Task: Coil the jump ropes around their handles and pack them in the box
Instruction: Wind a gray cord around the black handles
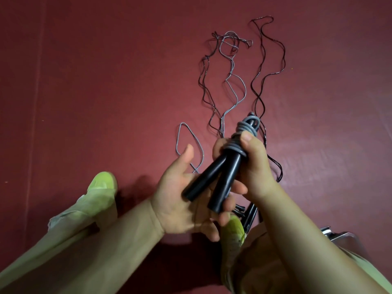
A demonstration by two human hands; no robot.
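Lime-green shoes (103, 183) on dark red floor (106, 81) (scuffed)

No lettering, label, brand mark or number can be read anywhere in the head view; the black handles (212, 179) and the floor (106, 81) carry no legible print.
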